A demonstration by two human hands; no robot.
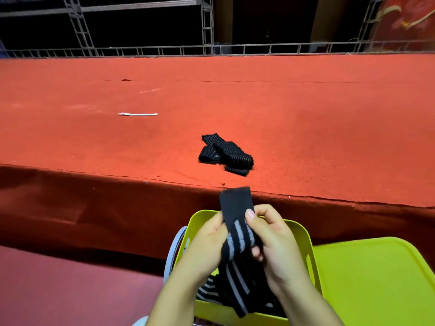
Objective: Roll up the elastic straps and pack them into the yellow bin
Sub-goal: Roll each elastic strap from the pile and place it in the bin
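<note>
A black elastic strap with grey stripes is held up between both hands over the yellow bin. My left hand grips its left side and my right hand pinches it with thumb and fingers. The strap's plain black end sticks up above the hands; its tail hangs down into the bin. More striped strap lies inside the bin. A loose pile of black straps lies on the red carpeted platform ahead.
The yellow lid lies flat to the right of the bin. A white strip lies on the platform to the far left. The platform's front edge drops to a darker red floor. Metal trusses stand behind.
</note>
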